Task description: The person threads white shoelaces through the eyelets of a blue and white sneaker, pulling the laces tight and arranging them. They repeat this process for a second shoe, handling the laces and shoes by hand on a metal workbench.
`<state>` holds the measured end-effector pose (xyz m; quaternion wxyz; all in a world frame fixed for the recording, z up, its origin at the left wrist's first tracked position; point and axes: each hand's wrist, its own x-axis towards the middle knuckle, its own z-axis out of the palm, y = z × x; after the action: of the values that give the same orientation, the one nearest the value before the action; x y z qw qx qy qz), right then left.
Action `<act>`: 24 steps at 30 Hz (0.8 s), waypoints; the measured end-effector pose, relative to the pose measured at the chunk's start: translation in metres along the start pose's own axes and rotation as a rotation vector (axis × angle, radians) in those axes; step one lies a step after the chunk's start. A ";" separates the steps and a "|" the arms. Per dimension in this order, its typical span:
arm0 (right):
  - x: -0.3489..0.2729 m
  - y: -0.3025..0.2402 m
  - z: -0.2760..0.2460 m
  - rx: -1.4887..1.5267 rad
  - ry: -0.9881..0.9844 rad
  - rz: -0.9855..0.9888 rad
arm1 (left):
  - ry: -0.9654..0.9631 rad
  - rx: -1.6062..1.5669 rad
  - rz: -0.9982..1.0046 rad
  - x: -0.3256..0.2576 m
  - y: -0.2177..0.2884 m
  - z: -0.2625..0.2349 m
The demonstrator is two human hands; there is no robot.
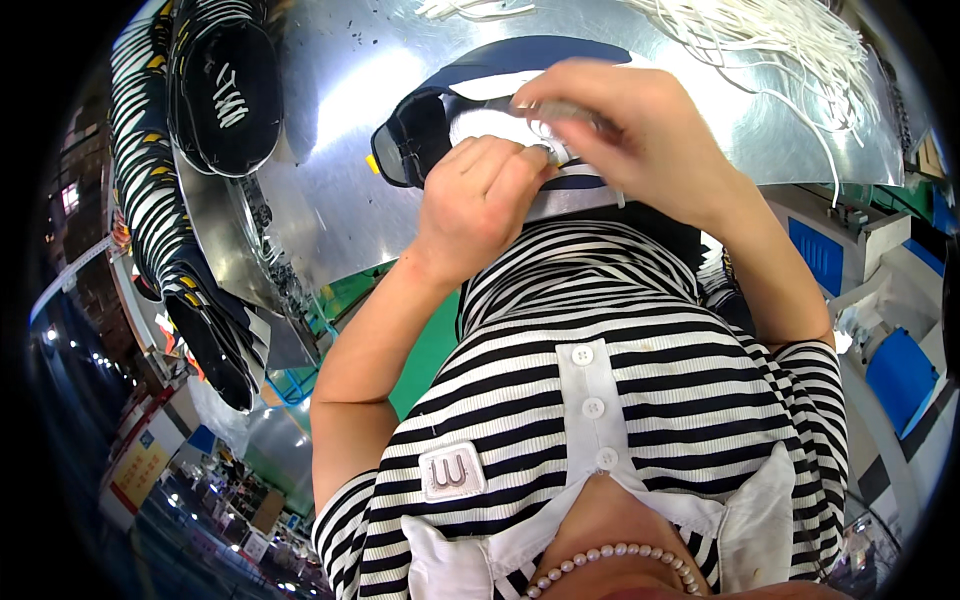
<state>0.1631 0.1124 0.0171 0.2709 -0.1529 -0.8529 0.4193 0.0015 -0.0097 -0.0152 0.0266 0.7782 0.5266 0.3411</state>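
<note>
A navy and white shoe upper [415, 130] lies on the metal table in front of me, its heel opening to the left and a yellow tab at that end. My left hand [485, 195] is closed, its fingertips pinching the upper by its white middle part. White lace [547, 130] shows between my two hands. My right hand [650, 135] is curled just above and to the right, thumb and forefinger closed around a slim dark object [580, 113]. Fingers hide most of that object, and its kind cannot be made out.
A heap of loose white laces [770, 45] covers the table's far right, some hanging over the edge. Black shoe uppers [228, 100] lie at the far left, beside a long stacked row of striped uppers [155, 150]. The metal table's [350, 220] near edge runs close to my body.
</note>
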 end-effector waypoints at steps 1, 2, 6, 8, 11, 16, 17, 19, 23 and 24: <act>0.003 0.002 0.005 0.116 -0.082 0.012 | 0.014 0.014 0.012 -0.001 0.000 0.000; 0.002 0.011 0.010 0.061 -0.138 0.064 | 0.028 0.022 0.024 -0.002 0.000 0.002; -0.006 0.011 0.008 -0.288 -0.157 0.084 | 0.050 0.004 0.040 -0.003 0.000 0.001; -0.009 0.009 -0.004 -0.254 -0.218 0.201 | 0.062 -0.033 0.042 -0.004 -0.001 0.003; -0.008 0.015 -0.003 0.035 -0.270 0.349 | 0.074 -0.042 0.061 -0.004 -0.003 0.006; -0.008 0.010 0.004 0.342 -0.070 0.451 | -0.005 -0.144 0.006 0.001 -0.003 0.002; -0.004 0.002 -0.002 0.410 -0.013 0.454 | -0.024 -0.160 -0.017 0.002 -0.003 0.001; 0.013 0.010 -0.042 0.517 0.249 0.311 | -0.025 -0.145 -0.073 -0.004 -0.004 -0.001; 0.012 0.024 -0.008 0.531 0.146 0.300 | -0.090 -0.208 -0.274 0.008 0.000 -0.010; 0.008 0.026 0.004 0.445 0.067 0.365 | -0.133 -0.216 -0.388 0.007 0.002 -0.014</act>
<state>0.1548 0.1294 -0.0033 0.2458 -0.2544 -0.6890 0.6326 -0.0028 -0.0096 -0.0006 0.2096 0.6756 0.6239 0.3321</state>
